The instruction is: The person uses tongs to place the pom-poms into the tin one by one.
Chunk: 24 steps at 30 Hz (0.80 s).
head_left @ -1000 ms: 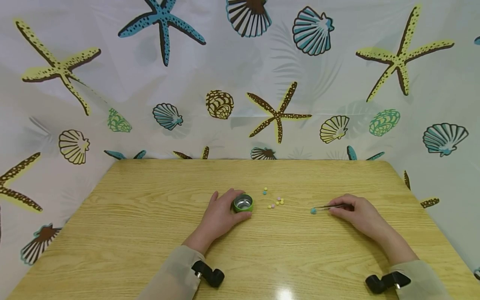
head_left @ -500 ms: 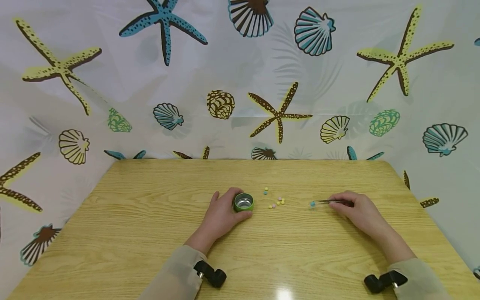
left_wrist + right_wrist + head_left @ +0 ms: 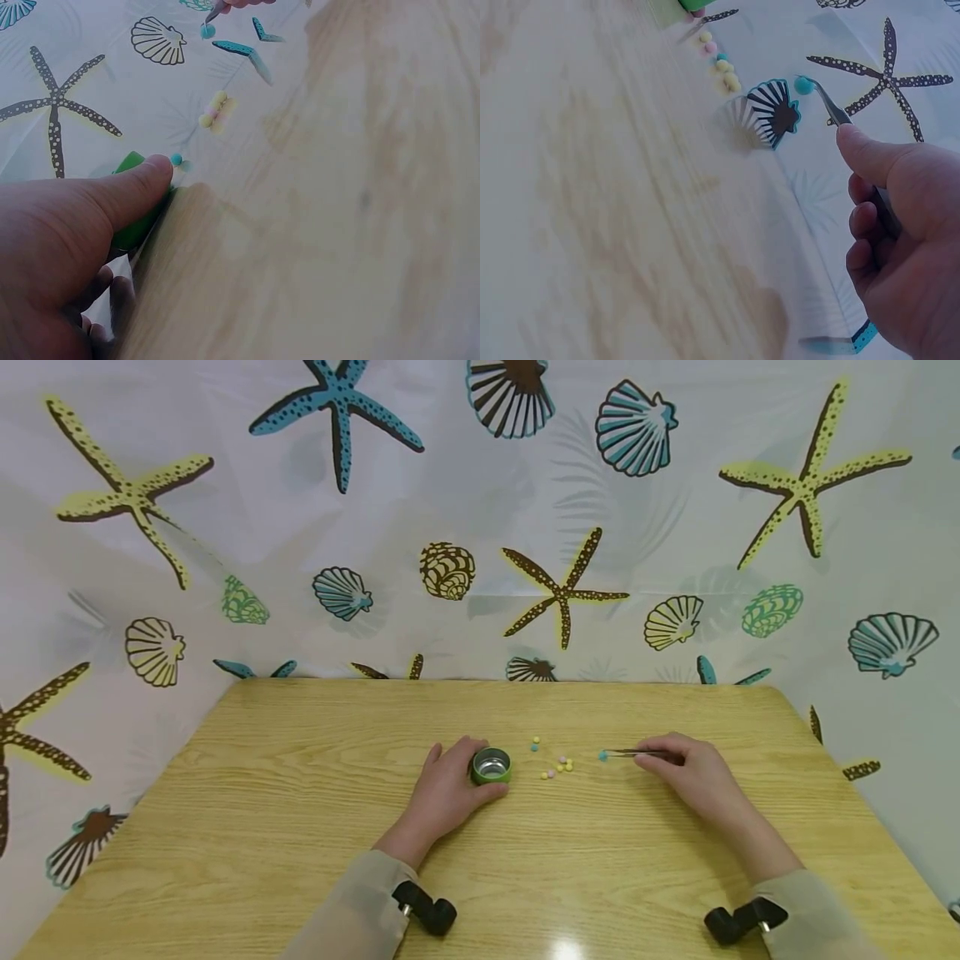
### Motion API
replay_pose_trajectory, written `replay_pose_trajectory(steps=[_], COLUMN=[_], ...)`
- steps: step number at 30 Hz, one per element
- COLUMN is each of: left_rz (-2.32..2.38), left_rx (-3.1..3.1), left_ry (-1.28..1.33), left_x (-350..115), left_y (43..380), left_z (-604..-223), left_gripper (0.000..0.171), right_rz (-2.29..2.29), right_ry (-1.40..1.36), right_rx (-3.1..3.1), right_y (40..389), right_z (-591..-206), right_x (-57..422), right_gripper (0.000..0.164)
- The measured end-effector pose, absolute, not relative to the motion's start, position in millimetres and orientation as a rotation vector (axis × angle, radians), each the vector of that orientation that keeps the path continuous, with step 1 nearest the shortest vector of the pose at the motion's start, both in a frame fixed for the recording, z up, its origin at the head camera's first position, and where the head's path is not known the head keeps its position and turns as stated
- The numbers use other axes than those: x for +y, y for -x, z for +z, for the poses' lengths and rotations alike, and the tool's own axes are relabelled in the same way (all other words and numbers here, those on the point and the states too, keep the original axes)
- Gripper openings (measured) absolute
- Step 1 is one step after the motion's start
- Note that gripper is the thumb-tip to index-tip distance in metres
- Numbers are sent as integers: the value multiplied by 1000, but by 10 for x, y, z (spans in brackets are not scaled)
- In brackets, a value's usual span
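My left hand (image 3: 448,787) grips a small green cup (image 3: 491,766) with a shiny metal inside, its thumb and fingers curled round the wall. In the left wrist view the thumb lies along the green side (image 3: 132,234). My right hand (image 3: 693,770) pinches a pair of tweezers (image 3: 632,752) with a bent tip. Between the tips sits a blue ball (image 3: 603,756), also plain in the right wrist view as a round blue ball (image 3: 804,85). Several tiny yellow and pink balls (image 3: 561,767) lie on the table between cup and tweezers.
A yellow ball (image 3: 537,740) and a blue ball (image 3: 534,747) lie behind the others, just right of the cup. The wooden table (image 3: 300,827) meets a white curtain (image 3: 420,460) printed with shells and starfish at its back.
My right hand has lifted the tweezers and blue ball from the table and brought them left, closer to the loose balls. The left hand stays on the cup.
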<state>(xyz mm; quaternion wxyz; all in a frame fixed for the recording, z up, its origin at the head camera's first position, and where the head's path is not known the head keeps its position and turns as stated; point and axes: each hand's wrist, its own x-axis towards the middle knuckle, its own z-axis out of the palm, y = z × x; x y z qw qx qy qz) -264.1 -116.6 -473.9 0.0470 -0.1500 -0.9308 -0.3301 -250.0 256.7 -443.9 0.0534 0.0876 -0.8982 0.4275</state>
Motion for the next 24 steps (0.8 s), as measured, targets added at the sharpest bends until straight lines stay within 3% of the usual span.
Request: replay_pose_trajectory(steps=[24], left_rz=[-1010], left_rx=[-2866], left_ry=[444], left_x=[-1181], left_y=[2623], left_z=[-4724], left_gripper=[73], right_rz=[1405], right_ry=[-380], right_rx=[-2672], right_y=[2612], right_z=[-4306], right_x=[1827], right_gripper=[20])
